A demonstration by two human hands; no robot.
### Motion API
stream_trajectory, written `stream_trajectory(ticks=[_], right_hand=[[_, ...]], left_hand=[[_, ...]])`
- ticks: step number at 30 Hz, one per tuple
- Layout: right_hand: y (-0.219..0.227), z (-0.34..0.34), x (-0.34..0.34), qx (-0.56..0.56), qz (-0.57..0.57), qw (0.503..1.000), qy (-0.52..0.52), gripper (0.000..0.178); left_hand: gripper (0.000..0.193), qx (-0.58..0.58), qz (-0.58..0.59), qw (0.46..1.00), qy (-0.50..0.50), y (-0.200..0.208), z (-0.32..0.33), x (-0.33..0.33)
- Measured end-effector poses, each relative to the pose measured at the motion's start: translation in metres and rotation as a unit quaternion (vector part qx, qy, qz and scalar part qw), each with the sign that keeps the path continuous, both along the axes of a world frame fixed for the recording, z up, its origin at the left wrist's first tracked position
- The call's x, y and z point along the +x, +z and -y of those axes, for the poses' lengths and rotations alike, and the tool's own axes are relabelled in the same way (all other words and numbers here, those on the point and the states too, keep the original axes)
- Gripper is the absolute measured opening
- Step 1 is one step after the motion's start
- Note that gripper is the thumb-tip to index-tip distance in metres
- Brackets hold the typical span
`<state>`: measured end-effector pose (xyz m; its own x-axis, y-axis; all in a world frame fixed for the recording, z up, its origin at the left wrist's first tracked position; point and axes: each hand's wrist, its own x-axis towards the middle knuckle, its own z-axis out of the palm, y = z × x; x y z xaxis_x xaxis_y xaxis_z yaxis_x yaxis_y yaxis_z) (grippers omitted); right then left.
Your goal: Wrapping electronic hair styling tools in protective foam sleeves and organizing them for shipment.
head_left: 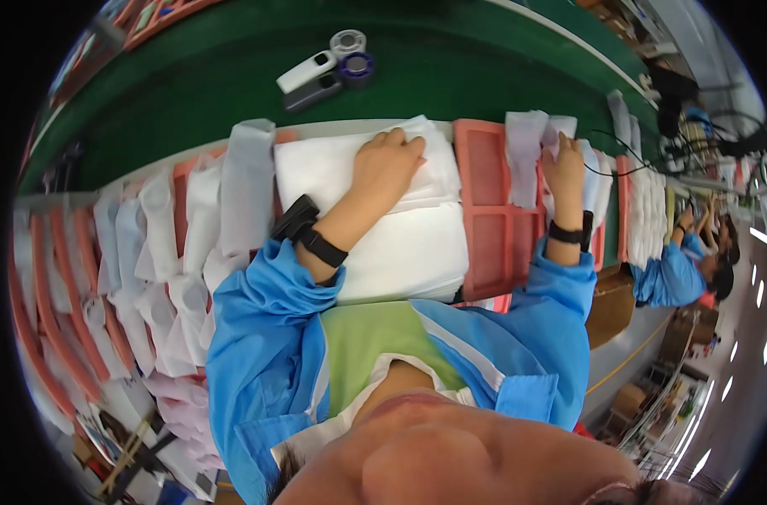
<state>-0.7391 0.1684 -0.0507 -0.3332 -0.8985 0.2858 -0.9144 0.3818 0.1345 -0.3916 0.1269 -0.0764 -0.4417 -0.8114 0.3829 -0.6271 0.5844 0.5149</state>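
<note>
My left hand (389,168) rests on a stack of thin white sheets or sleeves (408,252) in front of me, its fingers slightly bent and apart over the far part of the top layers. To the right, my right hand (564,172) closes around a white-wrapped item (560,128) at the right side of a pink divided tray (488,223). What is inside that wrapping cannot be made out. Another wrapped item (525,156) lies across the tray, just left of my right hand. Some of the tray's compartments show bare.
On the green surface (207,93) beyond lie a white handheld device (307,72) and a dark grey one (313,93), each with a round head. More pink trays of wrapped items (169,227) fill the left. Farther right, a person in blue (674,273) sits beside other wrapped items (647,215).
</note>
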Motion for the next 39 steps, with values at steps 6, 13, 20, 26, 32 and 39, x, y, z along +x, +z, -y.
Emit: stream_trajectory(ticks=[6, 13, 20, 26, 32, 39], right_hand=[[0.065, 0.071, 0.154, 0.014, 0.455, 0.811, 0.367, 0.061], [-0.041, 0.223, 0.194, 0.1, 0.461, 0.79, 0.392, 0.084], [-0.059, 0.217, 0.209, 0.097, 0.434, 0.817, 0.367, 0.081], [-0.063, 0.222, 0.209, 0.112, 0.495, 0.792, 0.341, 0.063], [-0.025, 0.197, 0.217, 0.13, 0.591, 0.73, 0.319, 0.057], [0.033, 0.16, 0.211, -0.041, 0.51, 0.761, 0.398, 0.06]], left_hand=[[0.012, -0.009, -0.037, 0.999, -0.005, 0.004, 0.005, 0.002], [0.008, -0.012, -0.033, 0.999, 0.0, -0.006, 0.007, -0.003], [0.01, -0.04, -0.065, 0.997, 0.012, -0.018, 0.005, -0.007], [0.011, -0.032, -0.079, 0.996, 0.017, -0.028, 0.005, -0.016], [0.008, -0.08, -0.097, 0.992, -0.007, -0.03, 0.009, -0.024], [0.009, 0.053, -0.1, 0.994, 0.003, -0.013, 0.015, -0.003]])
